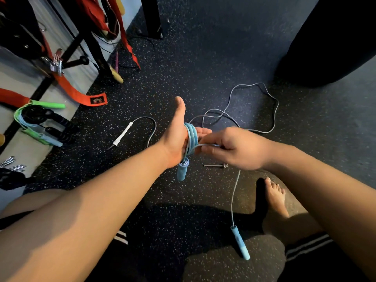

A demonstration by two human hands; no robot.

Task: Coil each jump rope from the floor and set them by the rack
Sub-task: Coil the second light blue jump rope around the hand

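Note:
A light blue jump rope point(191, 137) is wound in several loops around my left hand point(177, 137), whose palm is flat, fingers straight and thumb up. One blue handle point(182, 169) hangs below that hand. My right hand point(227, 148) pinches the blue cord just beside the coil. The cord's free end drops from my right hand to the second blue handle point(241, 243) on the floor. A grey jump rope point(254, 110) with a white handle point(123, 134) lies loose on the floor beyond my hands.
Coiled green, blue and black ropes point(38, 124) lie by the rack point(89, 43) at the left. Red straps point(79, 94) hang from the rack. A dark punching bag point(325, 39) stands at the upper right. My bare foot point(275, 197) rests on the speckled floor point(183, 68).

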